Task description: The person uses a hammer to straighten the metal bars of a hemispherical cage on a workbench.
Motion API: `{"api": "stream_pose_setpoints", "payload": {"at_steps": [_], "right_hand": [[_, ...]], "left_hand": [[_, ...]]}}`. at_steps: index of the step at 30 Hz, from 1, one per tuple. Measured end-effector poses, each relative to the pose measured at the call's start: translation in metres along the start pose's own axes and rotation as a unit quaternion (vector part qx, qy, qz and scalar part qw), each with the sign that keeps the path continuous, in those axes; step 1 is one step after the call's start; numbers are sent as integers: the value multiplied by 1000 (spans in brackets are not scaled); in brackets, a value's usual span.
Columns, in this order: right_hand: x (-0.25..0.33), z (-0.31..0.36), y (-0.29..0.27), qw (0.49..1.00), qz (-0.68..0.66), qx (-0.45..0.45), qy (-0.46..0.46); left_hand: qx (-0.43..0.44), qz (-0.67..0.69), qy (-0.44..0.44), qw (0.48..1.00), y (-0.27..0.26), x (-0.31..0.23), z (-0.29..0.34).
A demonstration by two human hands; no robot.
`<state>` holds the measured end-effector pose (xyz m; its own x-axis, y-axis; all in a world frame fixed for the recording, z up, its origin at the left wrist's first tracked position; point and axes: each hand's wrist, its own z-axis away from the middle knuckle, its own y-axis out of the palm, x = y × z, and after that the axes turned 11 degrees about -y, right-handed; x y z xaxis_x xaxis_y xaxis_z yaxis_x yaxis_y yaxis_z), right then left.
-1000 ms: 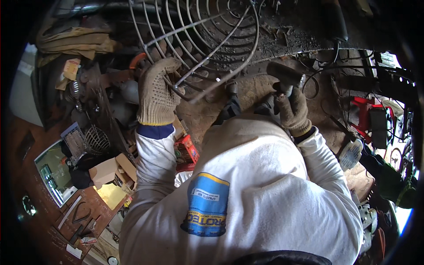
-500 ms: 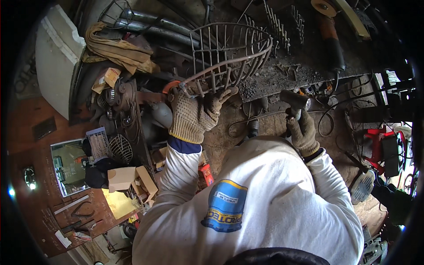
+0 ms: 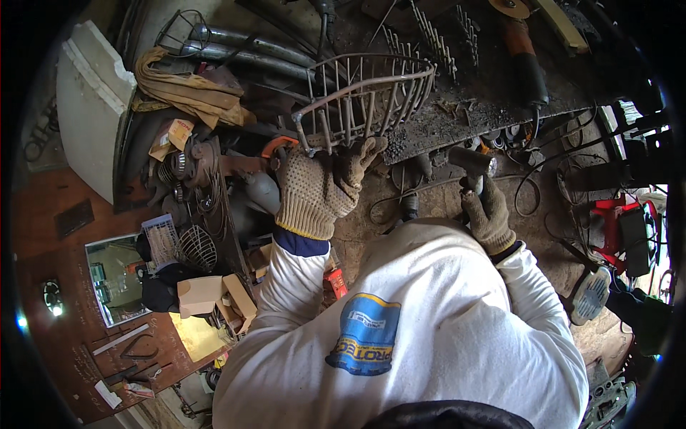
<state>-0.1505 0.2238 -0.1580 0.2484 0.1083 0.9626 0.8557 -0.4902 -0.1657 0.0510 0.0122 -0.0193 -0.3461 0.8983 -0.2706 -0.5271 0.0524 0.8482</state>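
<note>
Evidently stiff: wire frame [image 3: 364, 84] held by one corner

Position: the frame sits tilted beside the near left part of the dark workbench [image 3: 496, 111], its bars rising from the left hand [image 3: 318, 182], its rounded end showing against the bench top.

Grip, left: fingers appear closed about the frame's lower corner, thumb stretched out to the right. Finger ends are hidden behind the bars, so how firmly they press cannot be told.

Grip, right: right hand [image 3: 488, 222] wrapped round the handle of a hammer [image 3: 471, 160], head uppermost, well apart from the frame.

Handling (judged): metal rods joined to a thicker rim bar. Should be stiff as a whole and moderate in weight, being mostly gaps. A single thin bar could bend if loaded alone; joints are the likelier weak spots. Brownish surface looks dry, not slippery; the dotted knit gloves should bite well.

Best hold (judged): the thicker rim bar, near the middle of its long side. A corner hold leaves the rounded end free to tip or twist; support there would steady it.

Nearby: an angle grinder [image 3: 527, 71] lies on the workbench, apart from the frame.
</note>
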Motion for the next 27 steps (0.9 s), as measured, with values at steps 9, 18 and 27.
{"api": "stream_pose_setpoints", "payload": {"at_steps": [9,18,27], "right_hand": [[12,-5,-2,1000,-11,-1,-7],[-3,-2,-4,999,8,-15,-30],[3,-2,-11,998,-7,11,61]], "left_hand": [[41,72,-100,992,-3,-8,8],[-4,57,-38,998,-27,-9,-3],[-176,-293,136,930,-28,-11,1]]}}
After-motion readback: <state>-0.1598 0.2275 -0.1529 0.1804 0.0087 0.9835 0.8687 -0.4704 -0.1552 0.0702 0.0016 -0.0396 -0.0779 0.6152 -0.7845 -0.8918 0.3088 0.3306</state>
